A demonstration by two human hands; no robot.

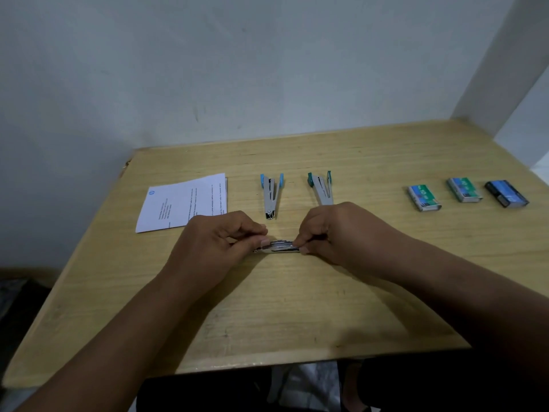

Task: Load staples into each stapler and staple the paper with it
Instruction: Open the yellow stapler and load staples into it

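Observation:
A metal stapler (279,246) lies sideways just above the table's middle, held at both ends. My left hand (217,245) pinches its left end, and my right hand (329,233) pinches its right end; most of the stapler is hidden by my fingers. Behind it, a stapler with blue handles (271,193) lies on the table. A stapler with teal handles (322,188) lies to its right, partly behind my right hand. The folded printed paper (184,202) rests at the left, touching nothing. Three staple boxes (424,198) (464,189) (506,193) sit in a row at the right.
The wooden table (267,307) stands against a pale wall, with another wall at the far right. Its front edge runs just below my forearms. Dark floor and clutter show beyond the left and front edges.

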